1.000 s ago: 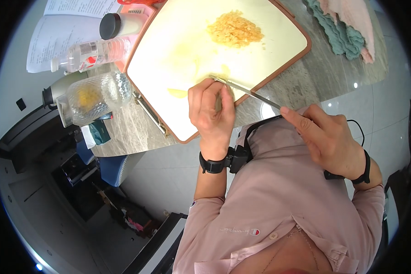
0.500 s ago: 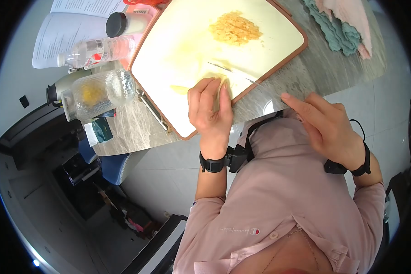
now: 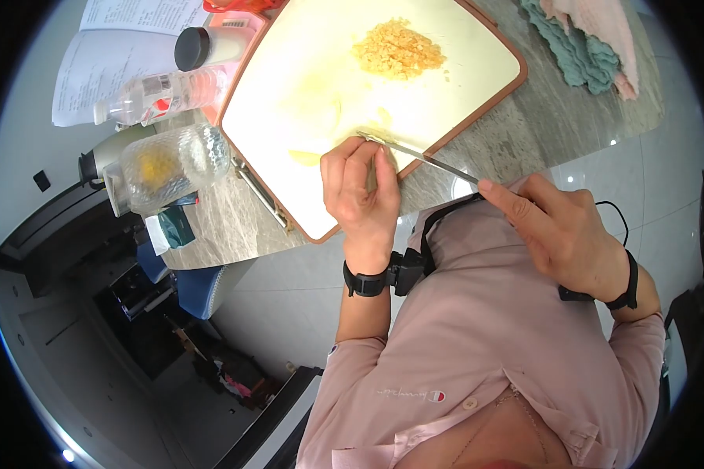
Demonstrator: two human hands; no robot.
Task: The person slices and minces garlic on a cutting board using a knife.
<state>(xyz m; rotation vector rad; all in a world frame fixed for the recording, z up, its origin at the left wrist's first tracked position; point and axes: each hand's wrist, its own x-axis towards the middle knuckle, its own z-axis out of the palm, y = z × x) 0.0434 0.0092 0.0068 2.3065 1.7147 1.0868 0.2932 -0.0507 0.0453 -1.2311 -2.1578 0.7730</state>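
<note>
On a white cutting board (image 3: pixel 289 109) with a brown rim, my left hand (image 3: pixel 360 187) presses its fingertips together over a small pale yellow piece of food, mostly hidden beneath them. My right hand (image 3: pixel 563 227) grips a knife (image 3: pixel 438 163) with the index finger stretched along its top; the handle is hidden in the palm. The thin blade reaches leftward over the board's edge, its tip right at my left fingertips. Farther up the board is a heap of finely chopped yellowish bits (image 3: pixel 399 49). A flat pale yellow slice (image 3: pixel 305 158) lies left of my left hand.
Left of the board stand a clear plastic bottle (image 3: pixel 164 95), a dark-lidded jar (image 3: pixel 203 48), a textured glass jug (image 3: pixel 160 166) with something yellow inside, and an open book (image 3: pixel 125 62). Green and pink cloths (image 3: pixel 579 55) lie at the right on the grey marbled table (image 3: pixel 493 117).
The knife blade has turned and come nearer my left fingertips, its broad side now less visible. My right hand has shifted slightly down. My left hand stays almost in place.
</note>
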